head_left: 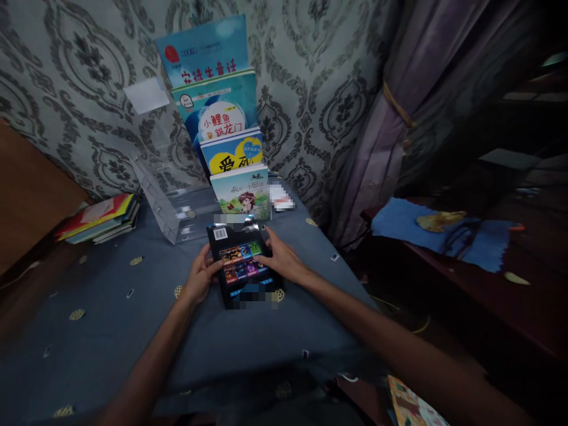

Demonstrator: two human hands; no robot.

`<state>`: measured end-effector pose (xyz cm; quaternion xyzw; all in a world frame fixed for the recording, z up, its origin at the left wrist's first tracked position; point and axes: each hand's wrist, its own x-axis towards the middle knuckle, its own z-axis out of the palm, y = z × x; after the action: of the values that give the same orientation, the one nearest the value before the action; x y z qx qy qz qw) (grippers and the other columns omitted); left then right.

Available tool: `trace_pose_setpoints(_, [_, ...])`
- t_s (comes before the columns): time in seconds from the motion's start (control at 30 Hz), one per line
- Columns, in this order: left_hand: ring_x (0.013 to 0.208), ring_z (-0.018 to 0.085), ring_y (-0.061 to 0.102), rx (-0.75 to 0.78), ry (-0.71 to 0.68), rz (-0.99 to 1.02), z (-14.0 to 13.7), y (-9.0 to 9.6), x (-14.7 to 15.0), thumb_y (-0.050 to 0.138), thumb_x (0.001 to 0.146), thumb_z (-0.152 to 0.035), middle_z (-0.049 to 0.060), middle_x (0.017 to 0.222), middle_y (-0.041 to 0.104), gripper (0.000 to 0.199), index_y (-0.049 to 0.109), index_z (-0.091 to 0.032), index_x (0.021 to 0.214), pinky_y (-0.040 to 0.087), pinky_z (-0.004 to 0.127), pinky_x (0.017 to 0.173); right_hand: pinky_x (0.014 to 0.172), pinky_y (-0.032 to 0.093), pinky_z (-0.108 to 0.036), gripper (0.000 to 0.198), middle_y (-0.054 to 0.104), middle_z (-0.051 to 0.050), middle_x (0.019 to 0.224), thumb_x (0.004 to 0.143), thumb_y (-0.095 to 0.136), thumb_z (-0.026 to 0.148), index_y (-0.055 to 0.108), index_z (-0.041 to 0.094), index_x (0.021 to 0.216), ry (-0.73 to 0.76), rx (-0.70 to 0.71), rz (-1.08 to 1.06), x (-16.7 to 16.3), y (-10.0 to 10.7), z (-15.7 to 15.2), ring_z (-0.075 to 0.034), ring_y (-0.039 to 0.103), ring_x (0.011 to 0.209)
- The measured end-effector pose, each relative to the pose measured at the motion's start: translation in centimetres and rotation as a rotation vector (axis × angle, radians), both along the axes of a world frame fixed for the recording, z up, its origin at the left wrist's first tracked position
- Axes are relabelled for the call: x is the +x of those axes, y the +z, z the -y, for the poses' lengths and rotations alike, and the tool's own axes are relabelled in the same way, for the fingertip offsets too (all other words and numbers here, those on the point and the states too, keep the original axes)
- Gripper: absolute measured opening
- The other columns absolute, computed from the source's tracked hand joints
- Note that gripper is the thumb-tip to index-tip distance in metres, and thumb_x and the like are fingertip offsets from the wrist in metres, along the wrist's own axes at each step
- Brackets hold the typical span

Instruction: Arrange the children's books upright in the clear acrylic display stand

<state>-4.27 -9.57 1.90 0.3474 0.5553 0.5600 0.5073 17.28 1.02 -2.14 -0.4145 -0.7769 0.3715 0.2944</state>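
Observation:
A black book (pixel 246 284) with a barcode and two rows of bright small pictures is held over the table, its printed side toward me. My left hand (pixel 200 273) grips its left edge, thumb on the front. At the opposite edge my right hand (pixel 280 255) holds it too, with the thumb across the pictures. Just behind stands a clear tiered rack (pixel 164 210). On its right side several books rise in steps: a green one with a cartoon figure (pixel 242 190), a blue and yellow one (pixel 217 155), a teal one (pixel 190 112) and a tall blue one (pixel 208 44).
A pile of thin books (pixel 104 219) lies on the blue tablecloth (pixel 146 319) at the left. A small white packet (pixel 281 198) is right of the rack. To the right, a dark red surface (pixel 479 307) carries a blue cloth (pixel 399 228). A tied purple curtain (pixel 377 142) hangs between.

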Motion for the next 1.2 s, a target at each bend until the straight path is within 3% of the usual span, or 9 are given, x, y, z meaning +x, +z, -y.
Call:
trace_pose_setpoints(0.13, [0.070,0.020,0.072,0.006,-0.005,-0.013,0.0,0.3,0.0,0.087,0.064,-0.030,0.005,0.095,0.076,0.088,0.048,-0.020,0.143,0.055,0.024,0.053,0.082,0.054,-0.036,0.044,0.074,-0.005,0.095,0.076,0.076,0.030,0.062,0.016,0.115,0.197,-0.358,-0.305,0.6,0.5,-1.1,-0.022,0.070,0.089])
trace_pose_setpoints(0.2, [0.070,0.020,0.072,0.009,-0.002,-0.011,0.0,0.2,0.0,0.087,0.064,-0.030,0.005,0.095,0.076,0.086,0.050,-0.021,0.141,0.055,0.023,0.053,0.070,0.053,-0.029,0.034,0.072,-0.001,0.088,0.074,0.077,0.030,0.060,0.018,0.101,0.223,-0.467,-0.393,0.9,0.8,-1.1,-0.017,0.068,0.078])
trace_pose_setpoints(0.27, [0.070,0.019,0.072,0.008,0.011,-0.005,-0.1,0.1,0.0,0.087,0.064,-0.029,0.004,0.095,0.076,0.084,0.051,-0.021,0.139,0.054,0.022,0.052,0.054,0.044,-0.021,0.036,0.069,0.002,0.082,0.072,0.078,0.031,0.056,0.020,0.098,0.215,-0.513,-0.407,1.0,1.1,-0.9,-0.012,0.061,0.065])
trace_pose_setpoints(0.37, [0.069,0.017,0.071,0.002,0.023,-0.009,-0.2,0.0,0.1,0.085,0.064,-0.028,0.004,0.098,0.076,0.082,0.051,-0.022,0.139,0.054,0.022,0.053,0.043,0.034,-0.017,0.037,0.066,0.004,0.081,0.074,0.076,0.033,0.052,0.022,0.100,0.234,-0.510,-0.410,1.1,1.5,-0.5,-0.008,0.054,0.055])
trace_pose_setpoints(0.6, [0.072,0.018,0.071,0.035,-0.020,-0.011,-0.1,-0.3,0.3,0.086,0.062,-0.031,0.005,0.101,0.075,0.083,0.050,-0.021,0.136,0.053,0.021,0.053,0.040,0.033,-0.017,0.032,0.063,0.006,0.076,0.077,0.073,0.033,0.049,0.023,0.097,0.258,-0.421,-0.392,1.0,2.0,-0.3,-0.008,0.050,0.052])
trace_pose_setpoints(0.9, [0.079,0.022,0.074,-0.007,-0.054,0.032,-0.2,-0.8,0.3,0.088,0.061,-0.030,0.007,0.102,0.076,0.081,0.052,-0.019,0.132,0.060,0.028,0.062,0.040,0.035,-0.017,0.035,0.064,0.005,0.076,0.075,0.075,0.033,0.049,0.022,0.096,0.247,-0.479,-0.391,1.0,1.6,-0.5,-0.008,0.051,0.051])
trace_pose_setpoints(1.07, [0.074,0.020,0.074,-0.017,-0.023,0.057,-0.5,-1.2,0.1,0.087,0.066,-0.033,0.006,0.099,0.077,0.066,0.058,-0.020,0.124,0.059,0.026,0.057,0.042,0.038,-0.017,0.035,0.066,0.005,0.074,0.073,0.078,0.031,0.049,0.022,0.091,0.242,-0.541,-0.398,1.2,2.0,-0.6,-0.009,0.055,0.055])
trace_pose_setpoints(1.2, [0.078,0.018,0.074,-0.035,0.016,0.114,-1.0,-1.7,-0.5,0.083,0.074,-0.034,0.005,0.097,0.077,0.046,0.065,-0.019,0.113,0.060,0.026,0.065,0.042,0.039,-0.018,0.037,0.064,0.004,0.068,0.071,0.082,0.041,0.055,0.020,0.085,0.277,-0.573,-0.420,1.4,2.4,-0.5,-0.009,0.054,0.054])
